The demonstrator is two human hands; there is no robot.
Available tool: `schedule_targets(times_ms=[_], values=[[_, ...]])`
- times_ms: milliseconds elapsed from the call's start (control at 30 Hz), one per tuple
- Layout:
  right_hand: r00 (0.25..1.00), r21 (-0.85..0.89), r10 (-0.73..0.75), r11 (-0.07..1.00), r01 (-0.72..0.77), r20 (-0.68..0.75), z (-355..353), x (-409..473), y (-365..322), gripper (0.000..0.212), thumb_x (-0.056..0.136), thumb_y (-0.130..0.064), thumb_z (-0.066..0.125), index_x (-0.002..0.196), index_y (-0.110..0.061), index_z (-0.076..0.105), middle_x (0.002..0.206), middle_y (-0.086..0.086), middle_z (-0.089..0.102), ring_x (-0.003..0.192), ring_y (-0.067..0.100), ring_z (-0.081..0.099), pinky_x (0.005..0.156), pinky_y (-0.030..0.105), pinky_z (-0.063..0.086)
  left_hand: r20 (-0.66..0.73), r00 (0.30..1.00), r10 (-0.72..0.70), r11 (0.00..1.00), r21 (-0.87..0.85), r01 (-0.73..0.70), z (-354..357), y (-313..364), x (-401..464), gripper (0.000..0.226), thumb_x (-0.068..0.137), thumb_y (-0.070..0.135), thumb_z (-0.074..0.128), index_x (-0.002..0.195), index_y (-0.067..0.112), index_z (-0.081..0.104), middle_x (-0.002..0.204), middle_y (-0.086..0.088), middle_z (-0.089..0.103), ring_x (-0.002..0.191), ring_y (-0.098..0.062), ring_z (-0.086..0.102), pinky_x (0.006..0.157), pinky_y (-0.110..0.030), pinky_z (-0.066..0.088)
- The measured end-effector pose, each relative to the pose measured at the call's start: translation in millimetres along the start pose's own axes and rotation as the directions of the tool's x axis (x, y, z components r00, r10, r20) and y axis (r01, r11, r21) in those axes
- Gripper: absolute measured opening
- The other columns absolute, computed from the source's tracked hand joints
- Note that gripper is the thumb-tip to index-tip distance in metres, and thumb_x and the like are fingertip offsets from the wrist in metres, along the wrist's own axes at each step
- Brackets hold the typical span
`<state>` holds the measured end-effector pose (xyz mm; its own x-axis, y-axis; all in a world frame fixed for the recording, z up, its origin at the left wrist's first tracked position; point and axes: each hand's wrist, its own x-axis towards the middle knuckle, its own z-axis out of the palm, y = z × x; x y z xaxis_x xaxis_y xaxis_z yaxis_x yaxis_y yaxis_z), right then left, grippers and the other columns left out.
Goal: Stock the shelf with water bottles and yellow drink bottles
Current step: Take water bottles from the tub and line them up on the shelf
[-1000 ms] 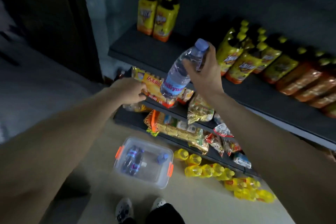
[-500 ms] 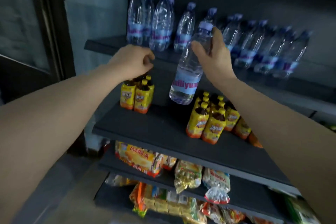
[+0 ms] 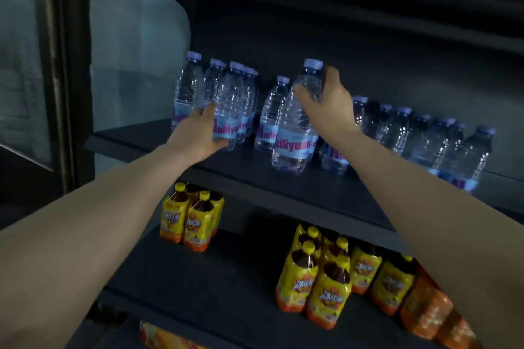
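The right hand (image 3: 329, 102) grips the neck of a water bottle (image 3: 295, 127) standing on the upper shelf (image 3: 283, 187) between two bottle groups, while the left hand (image 3: 198, 133) curls around a front bottle (image 3: 229, 105) of the left group, and yellow drink bottles (image 3: 320, 278) stand on the shelf below.

Dim room, dark shelving unit (image 3: 283, 187), glass door (image 3: 136, 65) at left.
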<state>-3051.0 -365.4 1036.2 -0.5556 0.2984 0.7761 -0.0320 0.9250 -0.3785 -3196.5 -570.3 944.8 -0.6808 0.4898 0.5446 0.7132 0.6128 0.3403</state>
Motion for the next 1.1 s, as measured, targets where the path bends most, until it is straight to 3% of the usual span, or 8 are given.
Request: schedule_targets(times_ms=[167, 400, 500, 600, 700, 800, 933, 1100], values=[[1.0, -0.015, 0.006, 1.0, -0.005, 0.028, 36.4, 17.2, 16.2, 0.062, 0.094, -0.047, 0.059, 0.137, -0.007, 0.039, 0.081, 0.0, 0.054, 0.072, 0.022, 0.057, 0.066, 0.044, 0.054, -0.001, 0.999, -0.043, 0.998, -0.044, 0.043, 20.7, -15.6, 12.2, 0.094, 0.082, 0.041, 0.077, 0.151, 0.012, 0.02, 0.133, -0.016, 0.056, 0.114, -0.033, 0.061, 0.097, -0.051, 0.05], [0.997, 0.007, 0.028, 1.0, -0.029, 0.067, 74.2, 25.4, 25.0, 0.057, 0.095, -0.043, 0.059, 0.134, -0.006, 0.039, 0.103, 0.012, 0.063, 0.086, 0.029, 0.063, 0.064, 0.033, 0.045, 0.055, 0.996, -0.071, 0.997, -0.028, 0.073, 39.6, -30.3, 25.2, 0.073, 0.086, 0.043, 0.07, 0.142, 0.012, 0.034, 0.129, -0.011, 0.061, 0.112, -0.031, 0.062, 0.095, -0.046, 0.05], [0.997, 0.057, 0.042, 0.997, -0.046, 0.071, 83.4, 28.2, 24.1, 0.063, 0.096, -0.042, 0.059, 0.141, -0.006, 0.036, 0.11, 0.015, 0.063, 0.094, 0.032, 0.063, 0.073, 0.039, 0.052, 0.081, 0.991, -0.106, 0.994, -0.016, 0.108, 43.2, -30.7, 32.4, 0.073, 0.084, 0.047, 0.071, 0.138, 0.012, 0.036, 0.126, -0.012, 0.062, 0.111, -0.032, 0.062, 0.094, -0.047, 0.051], [0.994, 0.122, 0.074, 0.989, -0.084, 0.08, 89.5, 22.3, 22.5, 0.071, 0.096, -0.045, 0.058, 0.149, -0.008, 0.029, 0.13, 0.016, 0.058, 0.11, 0.031, 0.06, 0.087, 0.04, 0.053, 0.089, 0.99, -0.112, 0.993, -0.026, 0.114, 46.9, -28.0, 37.2, 0.075, 0.082, 0.048, 0.073, 0.136, 0.011, 0.037, 0.126, -0.011, 0.062, 0.112, -0.032, 0.062, 0.094, -0.046, 0.05], [0.988, 0.144, 0.135, 0.979, -0.146, 0.081, 94.1, 1.2, 23.8, 0.079, 0.094, -0.049, 0.059, 0.152, -0.009, 0.023, 0.138, 0.015, 0.054, 0.116, 0.03, 0.059, 0.08, 0.03, 0.051, 0.095, 0.986, -0.137, 0.989, -0.035, 0.141, 51.0, -26.7, 38.4, 0.073, 0.083, 0.045, 0.074, 0.136, 0.011, 0.037, 0.126, -0.011, 0.062, 0.111, -0.032, 0.062, 0.094, -0.045, 0.05], [0.952, 0.088, 0.244, 0.961, -0.263, 0.182, 103.5, -24.9, 30.3, 0.088, 0.085, -0.053, 0.07, 0.147, -0.01, 0.024, 0.13, 0.013, 0.06, 0.108, 0.031, 0.063, 0.076, 0.035, 0.054, 0.112, 0.98, -0.164, 0.984, -0.048, 0.17, 53.8, -26.0, 41.3, 0.077, 0.082, 0.047, 0.074, 0.138, 0.01, 0.035, 0.126, -0.012, 0.061, 0.112, -0.032, 0.061, 0.095, -0.046, 0.049], [0.846, 0.013, 0.39, 0.906, -0.423, 0.365, 112.9, -39.2, 37.1, 0.076, 0.075, -0.043, 0.081, 0.127, -0.012, 0.034, 0.114, 0.004, 0.059, 0.103, 0.026, 0.062, 0.074, 0.031, 0.048, 0.119, 0.969, -0.217, 0.962, -0.145, 0.233, 57.0, -21.7, 48.7, 0.085, 0.077, 0.047, 0.079, 0.138, 0.009, 0.034, 0.13, -0.011, 0.059, 0.116, -0.031, 0.059, 0.097, -0.044, 0.048], [0.816, -0.003, 0.43, 0.885, -0.465, 0.386, 113.7, -33.4, 35.2, 0.072, 0.075, -0.043, 0.081, 0.123, -0.012, 0.037, 0.106, 0.0, 0.053, 0.103, 0.025, 0.061, 0.072, 0.031, 0.045, 0.111, 0.965, -0.239, 0.941, -0.22, 0.258, 61.0, -20.6, 50.1, 0.081, 0.076, 0.043, 0.081, 0.134, 0.009, 0.036, 0.128, -0.01, 0.059, 0.116, -0.03, 0.059, 0.095, -0.041, 0.048]])
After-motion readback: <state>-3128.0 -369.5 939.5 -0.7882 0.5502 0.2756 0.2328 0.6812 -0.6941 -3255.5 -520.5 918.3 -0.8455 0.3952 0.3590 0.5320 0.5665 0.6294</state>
